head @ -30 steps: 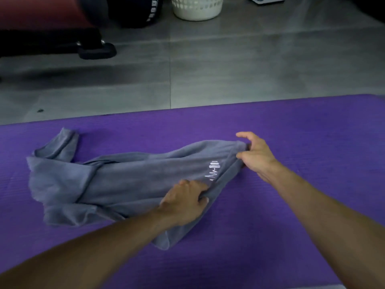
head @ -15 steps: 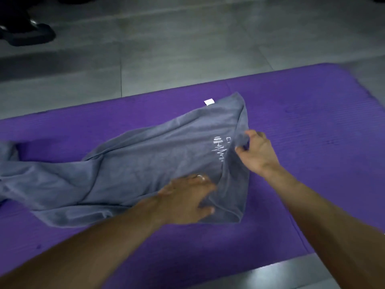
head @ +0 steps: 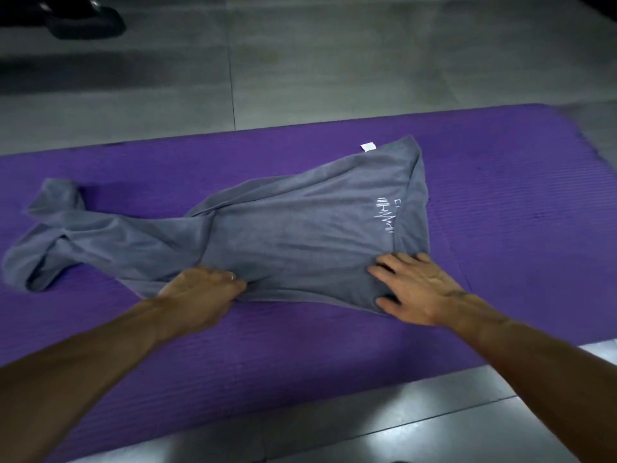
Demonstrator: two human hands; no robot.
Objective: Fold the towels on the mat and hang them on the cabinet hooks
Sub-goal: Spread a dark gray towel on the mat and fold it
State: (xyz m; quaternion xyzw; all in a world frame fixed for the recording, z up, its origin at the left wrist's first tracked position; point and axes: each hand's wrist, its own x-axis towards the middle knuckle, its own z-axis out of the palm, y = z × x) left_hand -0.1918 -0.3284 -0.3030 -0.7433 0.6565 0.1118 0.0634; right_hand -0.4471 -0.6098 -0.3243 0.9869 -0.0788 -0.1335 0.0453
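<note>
Both hands sit on the near edge of the grey towel (head: pixel 287 228), which lies on the purple mat (head: pixel 500 195). The left hand (head: pixel 200 292) pinches the near hem with curled fingers; the right hand (head: pixel 414 289) presses flat on the near right corner, fingers spread, thumb tucked by the edge. The towel's long axis runs left-right, angling away toward the far right corner with the white tag (head: pixel 368 147). The bunched, twisted end is way off left, so I'd guess the left hand is the one to flatten it.
</note>
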